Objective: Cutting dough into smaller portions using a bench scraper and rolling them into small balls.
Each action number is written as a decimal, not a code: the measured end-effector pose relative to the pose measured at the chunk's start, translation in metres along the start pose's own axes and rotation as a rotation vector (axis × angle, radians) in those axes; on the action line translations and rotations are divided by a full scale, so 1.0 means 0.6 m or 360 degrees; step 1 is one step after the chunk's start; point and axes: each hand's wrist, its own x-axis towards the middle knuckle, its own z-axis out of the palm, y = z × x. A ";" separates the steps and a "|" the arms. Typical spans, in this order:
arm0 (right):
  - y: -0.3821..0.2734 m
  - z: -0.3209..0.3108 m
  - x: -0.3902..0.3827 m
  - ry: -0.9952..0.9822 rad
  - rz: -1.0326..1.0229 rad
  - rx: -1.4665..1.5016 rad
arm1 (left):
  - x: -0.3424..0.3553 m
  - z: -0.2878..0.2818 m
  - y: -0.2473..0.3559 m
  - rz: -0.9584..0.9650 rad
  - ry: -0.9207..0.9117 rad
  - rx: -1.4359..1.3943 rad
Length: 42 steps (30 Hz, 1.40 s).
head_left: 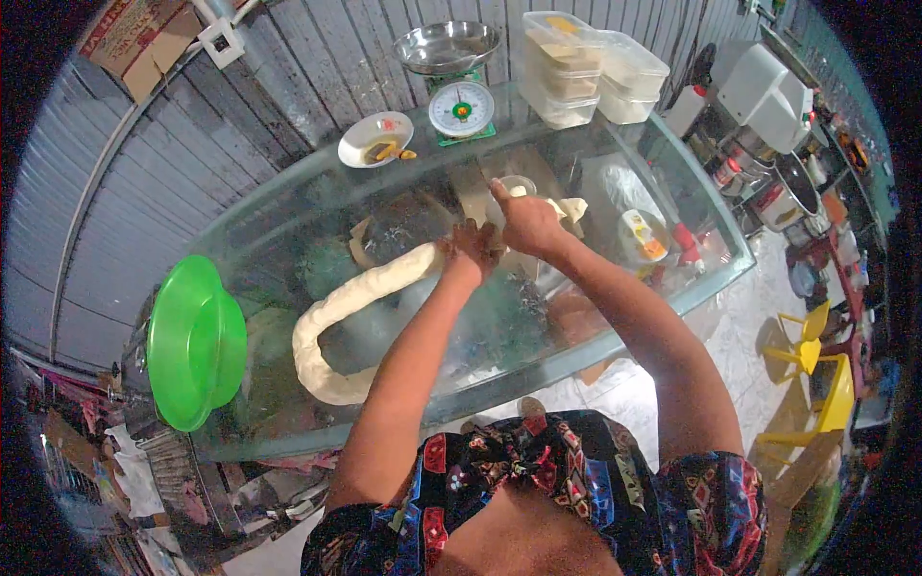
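A long pale dough rope lies bent in a U on the glass table. My left hand rests at the rope's upper right end, fingers curled on it. Just right of it, my right hand is closed with the thumb side up, beside a small pale bowl that it partly covers; what its fingers hold is hidden. Short pieces of pale dough lie just right of my right hand.
A green basin sits at left. Along the back are a dish, a scale and stacked containers. A small tub is at right. Beyond stand machines and a yellow chair.
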 end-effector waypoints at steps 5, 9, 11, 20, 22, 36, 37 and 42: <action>0.007 0.040 0.027 0.0104 -0.0161 -0.0082 | -0.007 0.008 -0.015 0.0051 0.0136 -0.0014; 0.005 0.037 0.023 -0.0020 -0.0068 -0.0136 | -0.023 -0.008 -0.003 -0.0021 0.0167 -0.0088; -0.001 0.035 0.022 0.0030 -0.0126 -0.0112 | -0.019 0.000 -0.008 -0.0035 0.0206 -0.0117; 0.020 0.042 0.029 0.0015 -0.0139 -0.0154 | -0.027 0.022 -0.016 0.0036 0.0550 -0.0169; 0.007 0.041 0.034 0.0012 -0.0191 -0.0194 | -0.027 0.030 -0.029 -0.0015 0.0610 -0.0114; -0.012 0.060 0.057 0.0088 -0.0276 -0.0152 | -0.039 -0.030 0.014 -0.0192 0.0168 -0.0018; -0.007 0.057 0.058 0.0075 -0.0252 -0.0139 | -0.042 -0.030 0.019 -0.0182 0.0161 -0.0015; 0.026 0.045 0.012 0.0044 -0.0286 -0.0083 | -0.035 -0.018 0.017 -0.0260 0.0227 0.0003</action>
